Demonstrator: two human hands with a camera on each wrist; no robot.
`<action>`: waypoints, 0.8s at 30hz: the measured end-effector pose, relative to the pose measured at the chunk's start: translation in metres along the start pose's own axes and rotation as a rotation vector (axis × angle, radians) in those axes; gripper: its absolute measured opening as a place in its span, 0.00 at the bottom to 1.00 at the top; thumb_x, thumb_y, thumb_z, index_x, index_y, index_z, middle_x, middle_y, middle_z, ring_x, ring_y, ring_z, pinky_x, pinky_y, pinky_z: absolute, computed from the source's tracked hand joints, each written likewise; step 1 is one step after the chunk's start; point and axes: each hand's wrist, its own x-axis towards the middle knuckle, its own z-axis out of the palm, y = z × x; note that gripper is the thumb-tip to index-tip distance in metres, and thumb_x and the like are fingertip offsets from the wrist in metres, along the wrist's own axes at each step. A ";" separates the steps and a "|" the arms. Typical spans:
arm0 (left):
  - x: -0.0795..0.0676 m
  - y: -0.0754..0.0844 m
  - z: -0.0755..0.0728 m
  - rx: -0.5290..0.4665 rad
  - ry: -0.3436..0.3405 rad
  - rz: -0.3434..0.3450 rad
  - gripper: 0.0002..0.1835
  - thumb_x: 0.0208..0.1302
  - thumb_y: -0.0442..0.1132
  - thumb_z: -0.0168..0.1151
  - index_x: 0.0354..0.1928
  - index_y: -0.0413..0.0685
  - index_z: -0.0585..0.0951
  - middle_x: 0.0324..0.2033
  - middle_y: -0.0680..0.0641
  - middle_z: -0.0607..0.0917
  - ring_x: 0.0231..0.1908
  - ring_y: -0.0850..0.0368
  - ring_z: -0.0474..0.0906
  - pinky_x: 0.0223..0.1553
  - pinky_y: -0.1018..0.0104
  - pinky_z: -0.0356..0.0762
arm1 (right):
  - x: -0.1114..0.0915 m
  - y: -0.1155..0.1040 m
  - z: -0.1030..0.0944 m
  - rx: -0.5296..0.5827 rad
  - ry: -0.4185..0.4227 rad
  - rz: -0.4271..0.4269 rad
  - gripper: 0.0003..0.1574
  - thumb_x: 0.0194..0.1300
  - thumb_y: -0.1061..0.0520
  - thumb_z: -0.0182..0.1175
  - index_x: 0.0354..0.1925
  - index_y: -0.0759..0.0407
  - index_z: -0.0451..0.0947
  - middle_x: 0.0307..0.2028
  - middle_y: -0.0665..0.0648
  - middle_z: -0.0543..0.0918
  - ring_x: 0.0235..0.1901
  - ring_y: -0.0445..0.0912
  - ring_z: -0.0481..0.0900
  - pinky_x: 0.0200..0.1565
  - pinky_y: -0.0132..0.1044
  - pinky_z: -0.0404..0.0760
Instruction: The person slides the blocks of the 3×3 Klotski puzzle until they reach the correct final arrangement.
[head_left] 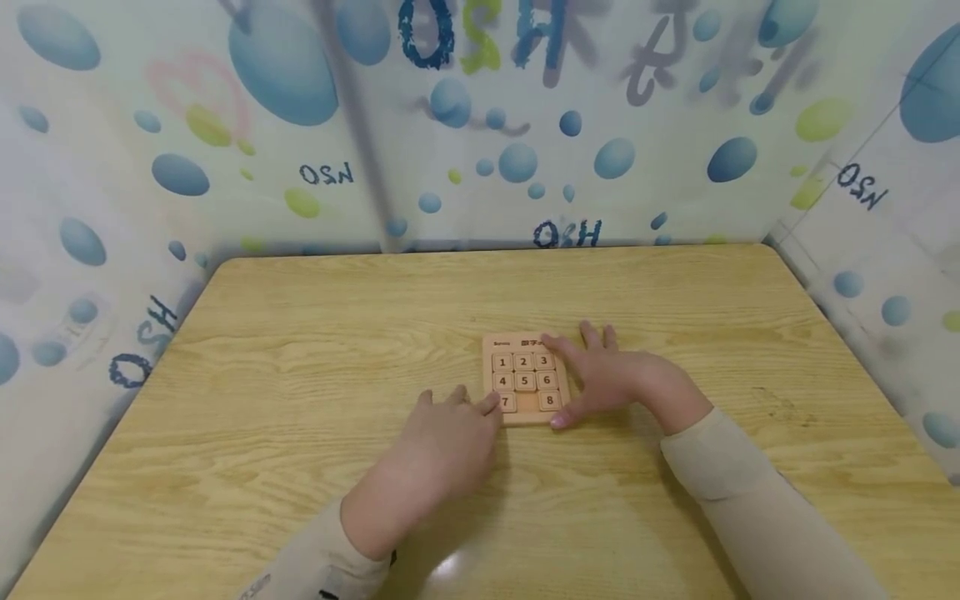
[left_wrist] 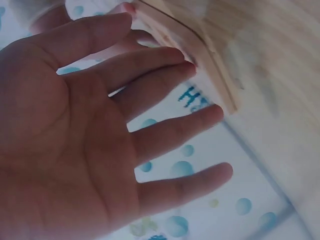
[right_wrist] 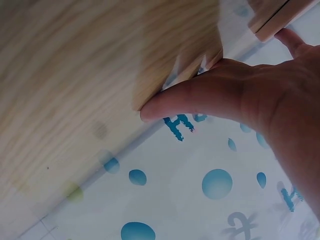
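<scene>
A wooden number sliding puzzle [head_left: 525, 381] lies flat on the table, its tiles 1 to 8 in order except for a gap between 7 and 8 in the bottom row. My left hand [head_left: 453, 442] reaches in from the lower left, a fingertip at the tile 7 [head_left: 506, 402]. In the left wrist view its fingers [left_wrist: 175, 130] are stretched out and spread, close to the puzzle's edge. From the right side, my right hand [head_left: 607, 379] holds the puzzle, thumb at the lower right corner and index finger at the top edge. Its other fingers stick out away from the board.
The wood-grain table [head_left: 337, 333] extends around the puzzle on all sides. Behind it and along both sides stands a white wall covering [head_left: 480, 200] with blue and green drops and lettering. Light sleeves [head_left: 750, 492] cover both forearms.
</scene>
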 end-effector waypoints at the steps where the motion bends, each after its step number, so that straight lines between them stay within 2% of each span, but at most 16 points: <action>1: 0.000 0.002 -0.001 0.011 -0.001 0.003 0.28 0.81 0.48 0.53 0.79 0.57 0.70 0.81 0.59 0.67 0.80 0.43 0.66 0.75 0.29 0.67 | 0.000 0.000 0.000 0.002 0.000 0.001 0.79 0.56 0.24 0.74 0.88 0.38 0.37 0.83 0.78 0.27 0.78 0.84 0.24 0.68 0.90 0.44; 8: -0.001 0.014 -0.009 0.044 0.014 0.057 0.29 0.82 0.50 0.51 0.80 0.54 0.69 0.82 0.55 0.66 0.81 0.42 0.63 0.75 0.29 0.67 | 0.001 -0.001 -0.001 -0.001 0.001 -0.009 0.79 0.56 0.24 0.74 0.88 0.39 0.37 0.82 0.79 0.26 0.78 0.84 0.24 0.68 0.90 0.43; 12: 0.001 0.018 -0.010 0.046 0.008 0.064 0.30 0.82 0.51 0.51 0.81 0.55 0.69 0.82 0.54 0.65 0.82 0.42 0.61 0.75 0.29 0.67 | 0.001 -0.001 -0.002 0.001 -0.005 -0.002 0.79 0.56 0.24 0.74 0.88 0.38 0.36 0.83 0.78 0.26 0.78 0.84 0.23 0.68 0.90 0.45; 24: 0.017 0.032 -0.007 0.071 -0.012 0.117 0.36 0.78 0.55 0.57 0.83 0.58 0.64 0.84 0.57 0.58 0.85 0.43 0.53 0.76 0.27 0.63 | 0.000 0.002 -0.001 0.014 0.000 0.004 0.79 0.55 0.23 0.74 0.88 0.38 0.37 0.83 0.77 0.26 0.78 0.84 0.23 0.67 0.91 0.42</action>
